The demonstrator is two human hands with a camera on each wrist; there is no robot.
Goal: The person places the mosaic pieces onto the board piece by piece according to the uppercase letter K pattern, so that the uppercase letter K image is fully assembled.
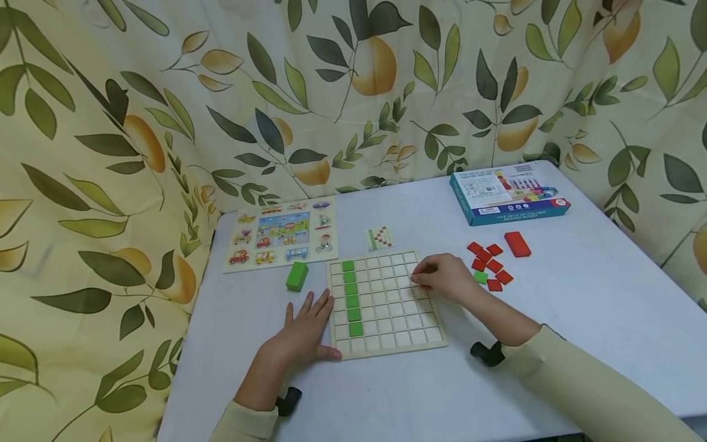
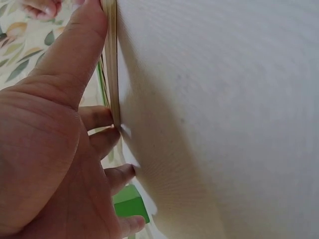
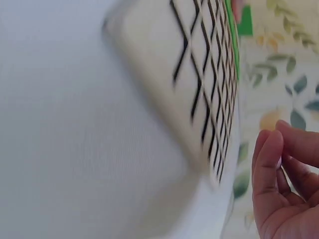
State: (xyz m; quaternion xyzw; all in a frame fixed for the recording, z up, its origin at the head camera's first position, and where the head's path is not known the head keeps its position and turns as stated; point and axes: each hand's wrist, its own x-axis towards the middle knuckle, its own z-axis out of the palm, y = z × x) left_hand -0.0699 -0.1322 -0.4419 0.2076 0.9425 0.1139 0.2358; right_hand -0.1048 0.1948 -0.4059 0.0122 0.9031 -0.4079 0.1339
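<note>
A pale square grid board (image 1: 389, 351) lies on the table with several green tiles (image 1: 352, 301) in one column near its left side. My left hand (image 1: 301, 334) spreads its fingers along the board's left edge, the thumb at the near left corner. In the left wrist view the thumb (image 2: 75, 55) lies against the board's side. My right hand (image 1: 444, 279) is over the board's right edge. In the right wrist view its thumb and fingertips meet above the board; whether a tile sits between them is hidden. Several red tiles (image 1: 494, 266) and a green tile (image 1: 481, 277) lie right of that hand.
A green block (image 1: 297, 277) stands left of the board, and a red block (image 1: 517, 244) lies beyond the loose tiles. Behind the board are a small pattern card (image 1: 380, 238) and a vehicle picture puzzle (image 1: 237, 248). A blue box (image 1: 510, 193) lies at the back right, before a patterned curtain (image 1: 353, 123).
</note>
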